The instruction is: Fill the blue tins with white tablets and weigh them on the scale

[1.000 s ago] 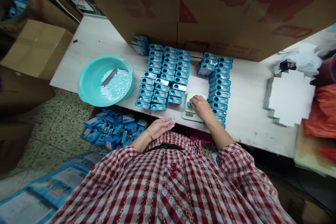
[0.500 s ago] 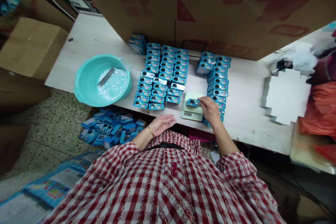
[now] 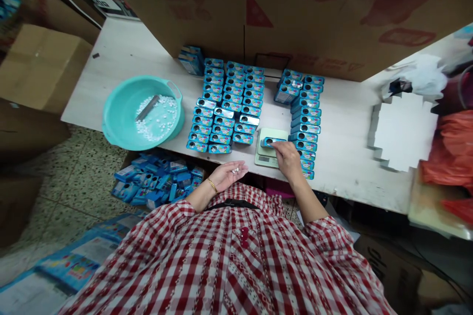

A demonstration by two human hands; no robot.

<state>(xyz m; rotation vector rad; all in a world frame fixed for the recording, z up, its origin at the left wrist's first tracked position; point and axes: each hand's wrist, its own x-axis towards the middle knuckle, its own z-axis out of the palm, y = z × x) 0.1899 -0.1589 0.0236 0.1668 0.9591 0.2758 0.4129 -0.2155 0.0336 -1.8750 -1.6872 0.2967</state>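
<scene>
A blue box (image 3: 269,142) with a round hole rests on the pale green scale (image 3: 263,159). The fingers of my right hand (image 3: 288,158) are pinched together at the box's right end; what they hold, if anything, is too small to make out. My left hand (image 3: 229,174) is palm up near the table's front edge, with several small white pieces (image 3: 235,171) lying in it. Left of the scale are rows of blue boxes (image 3: 222,129); right of it runs another row (image 3: 306,146).
A turquoise basin (image 3: 117,113) with white pieces and a metal bar (image 3: 148,107) is at the left. A large carton (image 3: 314,24) rises behind the boxes. White cardboard (image 3: 404,130) and red bags (image 3: 451,150) lie right. Blue packs (image 3: 148,179) fill a container below.
My right hand has shifted slightly left and down over the box on the scale. White pieces now show in my left palm, which has opened more upward.
</scene>
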